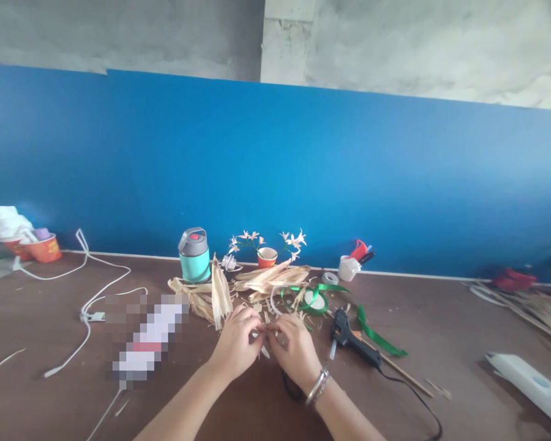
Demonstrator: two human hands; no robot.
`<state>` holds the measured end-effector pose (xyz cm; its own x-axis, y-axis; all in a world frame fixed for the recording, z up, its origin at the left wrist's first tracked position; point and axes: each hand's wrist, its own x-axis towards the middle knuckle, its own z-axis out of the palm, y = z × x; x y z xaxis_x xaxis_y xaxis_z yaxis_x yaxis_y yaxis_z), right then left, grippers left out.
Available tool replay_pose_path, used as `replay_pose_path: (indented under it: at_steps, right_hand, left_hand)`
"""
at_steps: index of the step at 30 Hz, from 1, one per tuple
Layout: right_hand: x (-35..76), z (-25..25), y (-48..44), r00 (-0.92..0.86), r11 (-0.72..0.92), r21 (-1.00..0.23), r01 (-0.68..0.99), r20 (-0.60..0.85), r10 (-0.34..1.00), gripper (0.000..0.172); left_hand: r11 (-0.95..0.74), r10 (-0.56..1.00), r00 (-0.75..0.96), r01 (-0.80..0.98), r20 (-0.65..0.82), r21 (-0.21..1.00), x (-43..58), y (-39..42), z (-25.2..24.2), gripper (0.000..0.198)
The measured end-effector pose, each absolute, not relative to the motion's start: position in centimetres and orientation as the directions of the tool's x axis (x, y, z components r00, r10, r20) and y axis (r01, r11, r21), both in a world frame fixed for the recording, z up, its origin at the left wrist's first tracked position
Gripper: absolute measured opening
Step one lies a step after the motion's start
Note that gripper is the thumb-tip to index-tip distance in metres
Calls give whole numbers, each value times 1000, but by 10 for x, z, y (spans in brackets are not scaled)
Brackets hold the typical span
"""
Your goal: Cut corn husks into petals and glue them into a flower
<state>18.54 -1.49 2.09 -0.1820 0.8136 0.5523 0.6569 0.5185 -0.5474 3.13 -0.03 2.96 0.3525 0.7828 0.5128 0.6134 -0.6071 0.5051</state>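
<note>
My left hand and my right hand meet at the middle of the table, thumbs and fingers pinched together. Between the fingertips is something small, mostly hidden, that looks like a piece of pale corn husk. A pale petal-shaped sliver shows just below them. Dried corn husks lie beyond my left hand, with scraps around. Near my right hand are a roll of green ribbon and a black glue gun with its cord trailing right. My right wrist wears a bracelet.
At the back stand a teal flask, a red paper cup with pale flowers around it, and a white pot holding pens and red-handled scissors. A white power strip and cables lie left. A thin stick and a white device lie right.
</note>
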Motion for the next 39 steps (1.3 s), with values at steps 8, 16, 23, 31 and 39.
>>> replay_pose_path:
  at_steps: [8, 16, 23, 31, 39]
  right_hand:
    - [184, 19, -12, -49, 406, -691, 598, 474, 879, 14]
    - [188, 17, -6, -56, 45, -999, 6, 45, 997, 24]
    - [187, 15, -8, -120, 9, -999, -41, 14, 993, 26]
    - [187, 24, -16, -89, 442, -715, 541, 475, 876, 9]
    - [188, 22, -15, -189, 514, -457, 726, 586, 788, 11]
  left_hand:
    - [-530, 842, 234, 521, 485, 669, 36, 0, 24, 12]
    - [-631, 770, 257, 433, 584, 643, 30, 0, 26, 30]
    - [-718, 676, 338, 504, 655, 480, 27, -4, 33, 16]
    - [-644, 747, 284, 534, 602, 548, 31, -2, 28, 13]
    - [-616, 760, 286, 603, 584, 507, 33, -5, 30, 13]
